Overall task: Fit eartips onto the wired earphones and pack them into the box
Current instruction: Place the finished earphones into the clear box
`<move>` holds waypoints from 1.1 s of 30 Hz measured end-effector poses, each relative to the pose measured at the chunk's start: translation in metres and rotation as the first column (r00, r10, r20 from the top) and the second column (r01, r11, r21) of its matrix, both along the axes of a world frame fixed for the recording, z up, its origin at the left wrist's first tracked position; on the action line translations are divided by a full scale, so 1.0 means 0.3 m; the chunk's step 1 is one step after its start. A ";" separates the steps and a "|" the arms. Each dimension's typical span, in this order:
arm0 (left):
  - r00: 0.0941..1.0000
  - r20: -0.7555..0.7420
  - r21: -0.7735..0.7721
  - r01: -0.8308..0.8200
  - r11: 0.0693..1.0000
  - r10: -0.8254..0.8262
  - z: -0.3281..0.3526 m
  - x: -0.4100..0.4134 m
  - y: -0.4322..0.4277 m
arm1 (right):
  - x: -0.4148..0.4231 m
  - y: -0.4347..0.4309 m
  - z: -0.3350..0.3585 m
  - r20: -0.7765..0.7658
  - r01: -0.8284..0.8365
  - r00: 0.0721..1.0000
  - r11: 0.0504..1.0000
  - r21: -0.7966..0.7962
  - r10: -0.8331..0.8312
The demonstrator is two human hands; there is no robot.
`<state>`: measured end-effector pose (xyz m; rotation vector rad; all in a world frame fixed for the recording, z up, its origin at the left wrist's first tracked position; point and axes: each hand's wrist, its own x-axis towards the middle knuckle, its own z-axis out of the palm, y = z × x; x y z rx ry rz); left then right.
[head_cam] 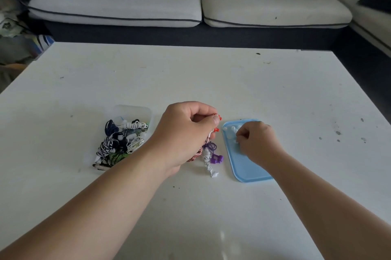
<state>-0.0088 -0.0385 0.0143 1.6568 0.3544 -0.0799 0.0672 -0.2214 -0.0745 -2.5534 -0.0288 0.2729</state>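
at the counter (211, 80), my left hand (186, 130) pinches the red earphones (218, 118) between thumb and curled fingers, buds poking out toward the blue lid (245, 166) just beside. my right hand (256, 141) is bunched over the white eartips (229, 130) heaped at the lid's far end; i cannot tell whether it has one pinched. the clear box (146, 111), stuffed with coiled sets, sits left of both hands. to do this well, i'd lift a single tip, turn its opening toward a bud, keep the left grip close to the nozzle and push on squarely until it seats.
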 end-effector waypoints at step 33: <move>0.998 0.060 0.019 -0.016 1.000 0.015 0.014 0.014 -0.029 | -0.113 -0.028 0.298 -0.317 0.266 0.945 0.372 0.889 0.082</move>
